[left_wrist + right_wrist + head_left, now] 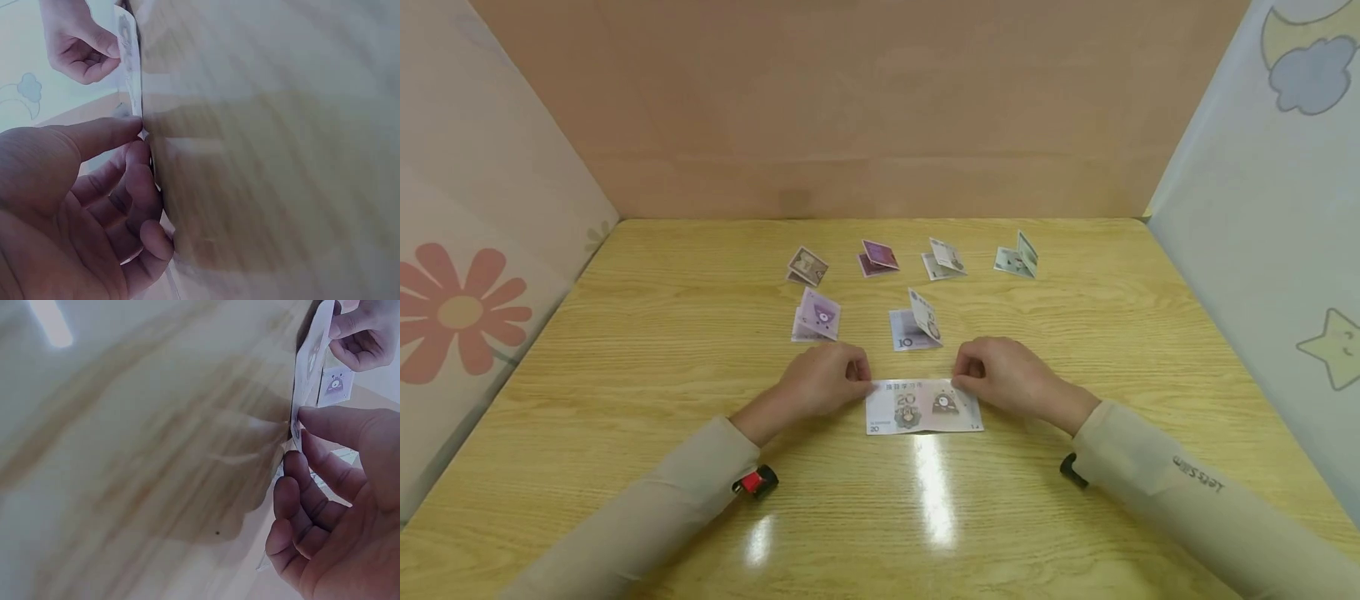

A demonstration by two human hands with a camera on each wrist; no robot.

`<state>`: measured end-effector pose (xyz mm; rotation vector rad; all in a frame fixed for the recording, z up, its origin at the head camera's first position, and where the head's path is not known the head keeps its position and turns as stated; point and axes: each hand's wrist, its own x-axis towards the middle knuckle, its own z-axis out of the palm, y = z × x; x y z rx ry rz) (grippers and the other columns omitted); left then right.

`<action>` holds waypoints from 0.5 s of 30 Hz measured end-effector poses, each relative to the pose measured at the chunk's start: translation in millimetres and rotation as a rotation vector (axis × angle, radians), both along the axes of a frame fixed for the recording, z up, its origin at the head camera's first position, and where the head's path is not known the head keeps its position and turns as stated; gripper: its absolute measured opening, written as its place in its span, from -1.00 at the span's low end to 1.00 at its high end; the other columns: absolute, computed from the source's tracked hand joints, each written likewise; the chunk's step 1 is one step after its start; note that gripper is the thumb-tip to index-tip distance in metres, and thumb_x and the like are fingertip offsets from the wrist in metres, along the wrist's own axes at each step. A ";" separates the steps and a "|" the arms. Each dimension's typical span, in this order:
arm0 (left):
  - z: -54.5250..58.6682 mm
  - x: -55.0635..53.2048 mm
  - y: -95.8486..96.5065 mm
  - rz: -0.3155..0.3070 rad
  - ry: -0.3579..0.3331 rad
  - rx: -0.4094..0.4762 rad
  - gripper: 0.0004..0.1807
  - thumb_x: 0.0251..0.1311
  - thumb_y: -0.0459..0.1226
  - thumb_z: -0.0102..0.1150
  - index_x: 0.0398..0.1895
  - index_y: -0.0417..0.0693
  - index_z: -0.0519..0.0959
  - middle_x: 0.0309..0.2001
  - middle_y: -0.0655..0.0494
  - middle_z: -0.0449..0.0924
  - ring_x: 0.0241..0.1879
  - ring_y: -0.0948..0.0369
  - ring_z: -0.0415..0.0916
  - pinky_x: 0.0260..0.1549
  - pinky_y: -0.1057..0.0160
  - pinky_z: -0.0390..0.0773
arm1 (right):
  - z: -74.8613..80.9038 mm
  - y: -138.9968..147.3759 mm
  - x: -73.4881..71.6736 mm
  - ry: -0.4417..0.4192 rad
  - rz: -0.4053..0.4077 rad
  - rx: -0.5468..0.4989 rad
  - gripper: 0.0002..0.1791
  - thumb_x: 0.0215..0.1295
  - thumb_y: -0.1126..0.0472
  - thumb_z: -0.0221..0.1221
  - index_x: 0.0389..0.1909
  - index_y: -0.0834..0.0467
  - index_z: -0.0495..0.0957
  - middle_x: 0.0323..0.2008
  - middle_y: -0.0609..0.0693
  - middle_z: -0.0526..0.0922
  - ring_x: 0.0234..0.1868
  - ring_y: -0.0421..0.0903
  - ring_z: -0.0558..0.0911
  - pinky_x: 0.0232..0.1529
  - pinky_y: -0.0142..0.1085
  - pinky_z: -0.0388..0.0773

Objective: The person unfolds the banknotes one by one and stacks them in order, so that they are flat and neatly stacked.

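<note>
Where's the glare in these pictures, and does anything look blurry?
Head view: two bright streaks of glare on the table, the larger just below the 20 note; left wrist view: dim, bluish cast, with the wood grain smeared; right wrist view: a white streak at top left, the grain soft here too.

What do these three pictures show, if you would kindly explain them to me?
There is no machine: you see a person's bare left hand and right hand. The wide picture comes from a camera worn on the head, looking forward and down; the two close-ups come from cameras on the wrists, one each. On the table are six folded notes, four at the back and two before them. Nearer the person, both hands pinch the 20 note along its far edge.
</note>
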<state>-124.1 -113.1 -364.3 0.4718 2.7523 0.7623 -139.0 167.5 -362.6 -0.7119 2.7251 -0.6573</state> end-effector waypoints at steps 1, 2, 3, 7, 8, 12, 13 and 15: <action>0.5 -0.5 0.1 -0.003 0.001 -0.002 -0.83 0.19 -0.15 0.44 -0.47 0.11 0.62 -0.55 0.24 0.51 -0.54 0.24 0.43 -0.53 0.25 0.43 | 0.1 0.2 -0.4 0.004 -0.001 0.000 -0.90 0.31 0.17 0.34 -0.39 -0.01 0.62 -0.54 -0.17 0.52 -0.49 -0.18 0.45 -0.41 -0.27 0.41; 0.9 -1.1 0.0 -0.005 -0.001 -0.006 -0.83 0.19 -0.15 0.44 -0.47 0.11 0.62 -0.55 0.23 0.52 -0.55 0.24 0.43 -0.54 0.25 0.42 | 0.1 0.3 -0.7 0.005 -0.001 0.001 -0.89 0.30 0.17 0.34 -0.39 -0.01 0.61 -0.54 -0.17 0.52 -0.49 -0.18 0.45 -0.42 -0.27 0.40; 1.5 -1.5 -0.2 -0.008 -0.002 -0.010 -0.83 0.19 -0.15 0.44 -0.46 0.10 0.62 -0.55 0.23 0.52 -0.55 0.24 0.42 -0.55 0.25 0.41 | 0.2 0.5 -1.0 0.007 0.001 0.001 -0.89 0.30 0.17 0.34 -0.40 -0.01 0.61 -0.55 -0.16 0.52 -0.50 -0.18 0.45 -0.42 -0.27 0.40; 4.9 -2.8 -1.9 -0.011 -0.027 -0.017 -0.84 0.20 -0.13 0.42 -0.38 0.08 0.62 -0.54 0.21 0.53 -0.54 0.23 0.43 -0.55 0.25 0.41 | 1.4 1.0 -1.7 0.009 -0.009 0.008 -0.89 0.31 0.12 0.33 -0.38 -0.01 0.61 -0.55 -0.16 0.52 -0.50 -0.18 0.45 -0.42 -0.26 0.39; 6.1 -3.5 -2.3 -0.004 -0.036 -0.016 -0.84 0.20 -0.12 0.41 -0.35 0.07 0.61 -0.53 0.21 0.54 -0.54 0.23 0.43 -0.55 0.24 0.41 | 1.6 1.6 -2.0 0.008 -0.014 0.010 -0.89 0.32 0.11 0.33 -0.37 -0.01 0.61 -0.53 -0.16 0.53 -0.49 -0.18 0.45 -0.42 -0.26 0.40; 11.7 -9.3 -1.4 -0.016 -0.007 0.005 -0.82 0.25 -0.12 0.35 -0.19 0.03 0.62 -0.46 0.20 0.56 -0.51 0.22 0.48 -0.53 0.23 0.48 | 4.0 5.1 -4.2 0.019 -0.060 0.007 -0.88 0.36 0.06 0.28 -0.35 -0.01 0.61 -0.50 -0.16 0.55 -0.46 -0.16 0.47 -0.40 -0.24 0.43; 13.1 -11.6 -0.1 -0.036 0.025 0.016 -0.81 0.27 -0.13 0.34 -0.16 0.02 0.63 -0.42 0.19 0.58 -0.48 0.22 0.50 -0.50 0.24 0.50 | 4.6 6.6 -5.2 0.021 -0.072 0.000 -0.87 0.37 0.05 0.27 -0.34 -0.01 0.62 -0.49 -0.16 0.56 -0.46 -0.15 0.48 -0.39 -0.23 0.43; 15.8 -16.3 3.6 -0.101 0.117 0.029 -0.77 0.28 -0.15 0.31 -0.06 0.00 0.63 -0.29 0.18 0.61 -0.35 0.22 0.55 -0.39 0.24 0.54 | 5.6 9.0 -8.2 0.026 -0.095 -0.019 -0.86 0.39 0.06 0.25 -0.34 0.01 0.62 -0.48 -0.14 0.57 -0.45 -0.13 0.48 -0.38 -0.22 0.44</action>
